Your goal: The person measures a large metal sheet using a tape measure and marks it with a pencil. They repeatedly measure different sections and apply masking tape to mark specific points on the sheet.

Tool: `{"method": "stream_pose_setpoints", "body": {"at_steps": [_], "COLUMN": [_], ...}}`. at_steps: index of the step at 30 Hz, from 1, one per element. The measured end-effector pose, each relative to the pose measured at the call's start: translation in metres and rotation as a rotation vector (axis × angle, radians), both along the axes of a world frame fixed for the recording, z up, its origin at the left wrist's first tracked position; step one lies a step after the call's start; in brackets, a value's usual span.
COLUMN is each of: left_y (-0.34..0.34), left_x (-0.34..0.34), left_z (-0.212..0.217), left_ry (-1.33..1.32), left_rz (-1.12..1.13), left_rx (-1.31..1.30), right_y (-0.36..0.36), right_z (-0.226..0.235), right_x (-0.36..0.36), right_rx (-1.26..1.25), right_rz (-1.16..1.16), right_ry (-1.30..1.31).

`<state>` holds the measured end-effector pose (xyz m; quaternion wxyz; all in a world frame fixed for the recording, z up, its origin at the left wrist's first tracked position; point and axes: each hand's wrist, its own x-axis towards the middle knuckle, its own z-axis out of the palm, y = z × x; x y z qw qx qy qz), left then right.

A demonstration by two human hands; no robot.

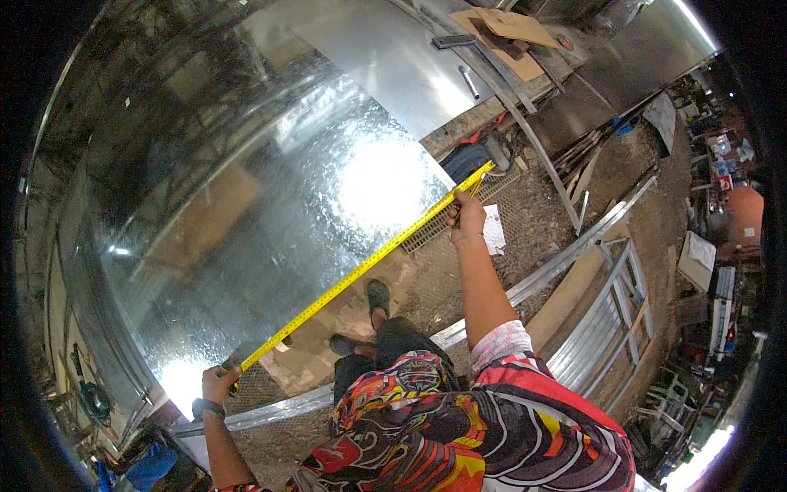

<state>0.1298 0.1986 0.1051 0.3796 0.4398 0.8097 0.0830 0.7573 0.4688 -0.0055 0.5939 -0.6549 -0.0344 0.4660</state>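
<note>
Holding a yellow tape measure (361, 267) straight between two hands, along the near edge of a shiny metal sheet (270, 275).
From my remote seat I see the left hand (219, 384), a dark wristwatch (207, 407) below it, closed around the tape's lower-left end; the right hand (467, 217) pinches the blade just short of its upper-right end. I cannot tell whether the blade touches the sheet. A white paper (493, 230) lies beside the right wrist, near some metal mesh (428, 231).
</note>
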Motion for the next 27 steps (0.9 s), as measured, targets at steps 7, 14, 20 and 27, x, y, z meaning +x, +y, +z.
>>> {"method": "stream_pose_setpoints", "body": {"at_steps": [7,14,20,27], "left_y": [-0.036,-0.031,-0.041,-0.042], "left_x": [-0.048,-0.044,-0.060,-0.067], "left_z": [-0.052,-0.048,-0.061,-0.066], "left_ry": [0.147,0.049,0.089,0.168], "left_rz": [-0.102,0.116,0.074,0.052], "left_rx": [-0.112,-0.233,-0.248,-0.341], "right_y": [0.005,0.005,0.002,0.002], "right_z": [-0.030,-0.041,-0.060,-0.059], "right_x": [-0.001,-0.001,0.005,-0.005], "right_rx": [0.025,-0.095,-0.061,-0.121], "right_rz": [0.223,0.199,0.194,0.158], "right_ry": [-0.426,-0.467,-0.544,-0.531]}}
